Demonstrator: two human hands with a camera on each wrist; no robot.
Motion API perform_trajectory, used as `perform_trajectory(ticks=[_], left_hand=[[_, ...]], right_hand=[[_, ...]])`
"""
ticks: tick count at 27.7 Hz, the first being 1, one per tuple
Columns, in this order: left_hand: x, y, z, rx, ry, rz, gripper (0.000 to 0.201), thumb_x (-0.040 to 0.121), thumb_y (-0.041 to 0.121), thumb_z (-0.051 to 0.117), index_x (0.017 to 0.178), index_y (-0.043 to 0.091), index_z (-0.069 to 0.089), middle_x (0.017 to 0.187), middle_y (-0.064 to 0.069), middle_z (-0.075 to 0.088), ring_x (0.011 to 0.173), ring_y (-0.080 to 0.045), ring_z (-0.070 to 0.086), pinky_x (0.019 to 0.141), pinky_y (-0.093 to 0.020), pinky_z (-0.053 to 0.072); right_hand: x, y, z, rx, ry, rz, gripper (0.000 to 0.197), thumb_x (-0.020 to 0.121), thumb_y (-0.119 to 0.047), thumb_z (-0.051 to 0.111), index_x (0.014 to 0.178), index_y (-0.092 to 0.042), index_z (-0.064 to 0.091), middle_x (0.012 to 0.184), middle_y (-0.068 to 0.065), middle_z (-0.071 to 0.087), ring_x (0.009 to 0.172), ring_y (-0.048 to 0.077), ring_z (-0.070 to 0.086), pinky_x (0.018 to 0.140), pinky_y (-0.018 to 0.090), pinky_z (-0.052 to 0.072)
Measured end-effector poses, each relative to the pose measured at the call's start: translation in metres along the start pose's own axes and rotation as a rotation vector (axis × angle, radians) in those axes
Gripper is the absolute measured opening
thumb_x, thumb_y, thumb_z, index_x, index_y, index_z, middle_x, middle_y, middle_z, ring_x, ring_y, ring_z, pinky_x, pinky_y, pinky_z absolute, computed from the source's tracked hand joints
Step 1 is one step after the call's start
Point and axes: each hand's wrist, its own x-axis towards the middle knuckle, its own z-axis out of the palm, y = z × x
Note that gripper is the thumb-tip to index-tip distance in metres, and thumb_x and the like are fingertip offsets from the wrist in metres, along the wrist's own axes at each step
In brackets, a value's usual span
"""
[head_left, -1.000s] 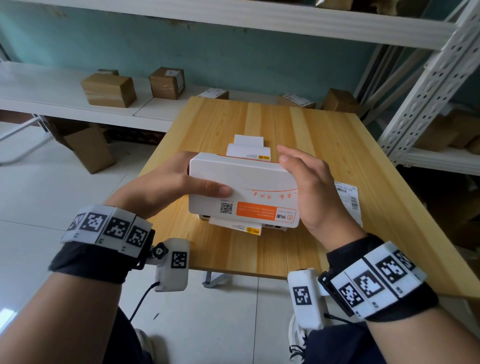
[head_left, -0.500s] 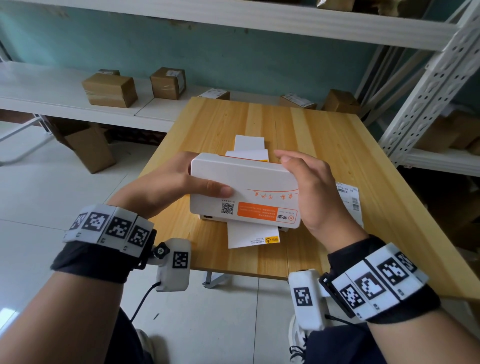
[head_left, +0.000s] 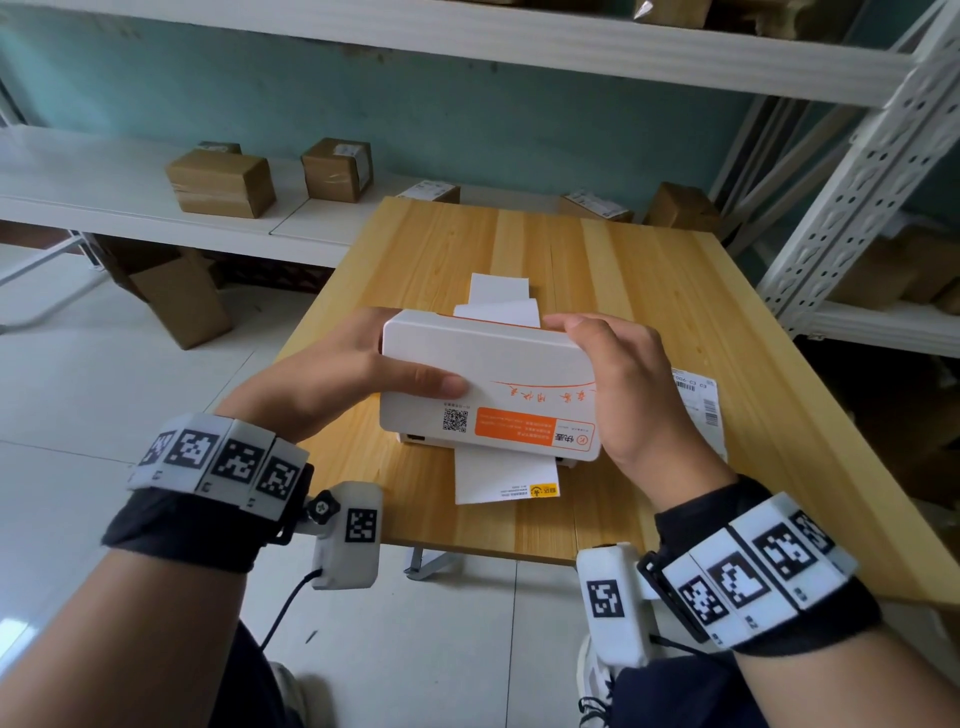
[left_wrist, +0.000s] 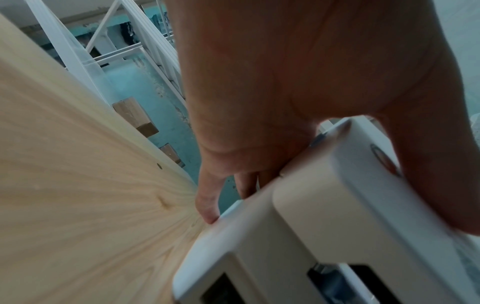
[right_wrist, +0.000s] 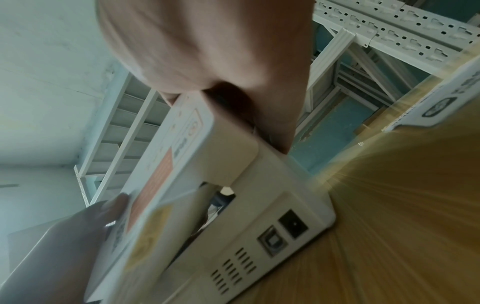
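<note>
The printer (head_left: 488, 384) sat near the front edge of the table (head_left: 649, 291), with the left hand (head_left: 332, 379) clasping its left end and the right hand (head_left: 623, 395) its right end. The left thumb lay flat across the top of the lid (right_wrist: 228, 148), while that hand's fingers (left_wrist: 207, 201), held close together, curled down behind the far side. The right hand's fingers hooked over the far top edge, and how its thumb lay could not be told. Loading looked mostly done: a paper strip (head_left: 501, 478) already ran through the machine and stuck out on the near side towards the person, with loose paper (head_left: 498, 291) lying behind it. What seemed left was the closing. From the right wrist the lid stood slightly tilted over the base with a dark gap beneath, so it probably needed pressing down until it latched. A printed label (head_left: 701, 410) lay flat just beside the right hand, and boxes (head_left: 221, 182) stood on the shelf beyond
</note>
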Motion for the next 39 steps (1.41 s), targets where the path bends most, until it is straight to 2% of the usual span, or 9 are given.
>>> perform_trajectory(ticks=[5,9,11,14,19,27,30,36,39], left_hand=[[0.0,0.0,-0.001,0.006,-0.01,0.006,0.053,0.075,0.019,0.077,0.125,0.013,0.063,0.114,-0.011,0.076,0.103,-0.031,0.073,0.094,-0.059,0.055],[0.003,-0.007,-0.002,-0.097,0.05,-0.025,0.1,0.059,0.029,0.089,0.146,0.031,0.039,0.126,0.016,0.068,0.109,-0.015,0.071,0.091,-0.038,0.06],[0.003,-0.007,-0.003,-0.084,0.061,0.04,0.107,0.059,0.022,0.09,0.148,0.036,0.032,0.136,0.023,0.056,0.114,-0.011,0.067,0.086,-0.032,0.061],[0.001,0.0,-0.003,0.026,0.073,0.184,0.103,0.066,0.013,0.091,0.148,0.037,0.034,0.143,0.016,0.054,0.127,-0.008,0.059,0.097,-0.033,0.055],[-0.003,0.012,0.001,0.08,0.089,0.239,0.054,0.067,0.001,0.084,0.119,0.01,0.071,0.126,0.002,0.07,0.122,-0.008,0.061,0.095,-0.041,0.057],[-0.008,0.004,-0.005,0.241,0.038,0.121,0.096,0.057,0.006,0.096,0.133,0.045,0.053,0.139,0.025,0.052,0.129,-0.007,0.053,0.087,-0.036,0.061],[-0.008,0.003,-0.007,0.347,0.046,0.168,0.091,0.054,0.015,0.097,0.13,0.042,0.055,0.145,0.034,0.042,0.141,-0.004,0.038,0.103,-0.041,0.051],[-0.006,0.002,-0.007,0.28,0.066,0.144,0.079,0.056,0.015,0.097,0.123,0.038,0.061,0.127,0.018,0.061,0.124,-0.008,0.055,0.088,-0.037,0.061],[-0.006,0.002,-0.005,0.246,0.069,0.199,0.073,0.059,0.011,0.094,0.122,0.03,0.06,0.128,0.015,0.058,0.127,-0.008,0.052,0.098,-0.038,0.057]], right_hand=[[0.001,0.002,-0.001,-0.001,-0.024,-0.018,0.054,0.089,-0.042,0.042,0.096,0.009,0.059,0.082,0.02,0.063,0.08,0.039,0.061,0.062,0.04,0.043],[0.003,0.005,0.0,0.003,-0.003,0.021,0.059,0.086,-0.046,0.042,0.095,0.011,0.057,0.084,0.028,0.064,0.082,0.047,0.063,0.062,0.042,0.042],[0.004,0.006,0.001,-0.006,0.004,0.04,0.063,0.085,-0.048,0.042,0.094,0.012,0.057,0.083,0.03,0.064,0.08,0.047,0.065,0.06,0.042,0.042],[0.005,0.007,0.001,-0.028,0.011,0.049,0.061,0.086,-0.048,0.043,0.092,0.01,0.059,0.081,0.028,0.065,0.078,0.046,0.066,0.06,0.041,0.042],[0.006,0.007,0.001,-0.035,0.036,0.035,0.056,0.087,-0.043,0.045,0.093,0.011,0.057,0.08,0.03,0.063,0.078,0.05,0.062,0.058,0.04,0.039],[0.005,0.007,-0.001,-0.04,0.036,0.027,0.055,0.091,-0.042,0.044,0.083,0.012,0.049,0.076,0.032,0.058,0.073,0.051,0.061,0.056,0.039,0.036],[0.006,0.008,0.001,-0.031,0.037,0.048,0.06,0.089,-0.047,0.044,0.088,0.013,0.051,0.08,0.035,0.059,0.076,0.051,0.062,0.057,0.039,0.038],[0.008,0.009,0.002,-0.065,0.082,0.053,0.063,0.09,-0.045,0.037,0.092,0.014,0.056,0.077,0.031,0.062,0.071,0.045,0.066,0.054,0.037,0.038],[0.006,0.01,0.006,-0.073,0.118,0.065,0.065,0.086,-0.047,0.038,0.089,0.016,0.054,0.075,0.03,0.062,0.069,0.043,0.066,0.055,0.038,0.039]])
